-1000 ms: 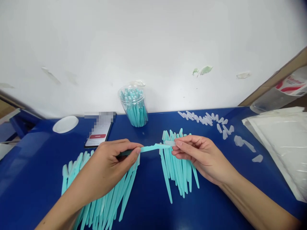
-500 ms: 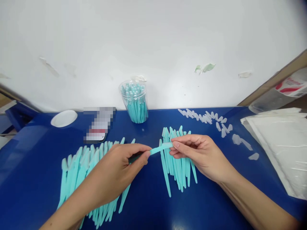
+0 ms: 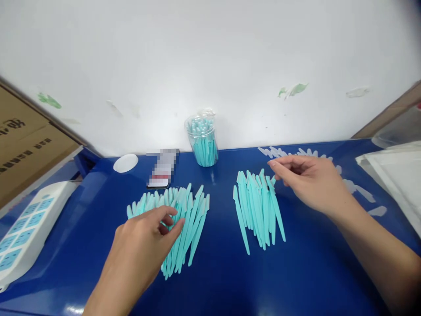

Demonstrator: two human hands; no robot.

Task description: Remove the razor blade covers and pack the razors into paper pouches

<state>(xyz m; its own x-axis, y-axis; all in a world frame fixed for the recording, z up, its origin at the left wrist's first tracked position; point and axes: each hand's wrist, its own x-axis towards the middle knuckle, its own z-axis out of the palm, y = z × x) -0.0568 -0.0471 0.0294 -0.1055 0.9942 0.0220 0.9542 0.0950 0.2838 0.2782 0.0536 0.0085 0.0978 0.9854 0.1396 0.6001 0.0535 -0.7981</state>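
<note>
My left hand (image 3: 148,237) is over the left pile of turquoise eyebrow razors (image 3: 192,226), thumb and fingers apart, with nothing visible between them. It hides part of that pile. My right hand (image 3: 309,184) is held above the blue table, between the smaller right pile of eyebrow razors (image 3: 256,206) and the translucent blade caps (image 3: 362,191). Its thumb and fingertips are pressed together, and whatever they may hold is hidden. Part of the row of caps lies behind this hand.
A clear plastic cup (image 3: 202,142) full of razors stands against the white wall. Left of it lie a phone (image 3: 163,169) and a white round lid (image 3: 125,163). A power strip (image 3: 36,228) is at the left, and a white plastic package (image 3: 394,171) at the right.
The single razor held between both hands is no longer there. My hands have moved apart, the left to the left pile, the right toward the caps. The view has turned left.
</note>
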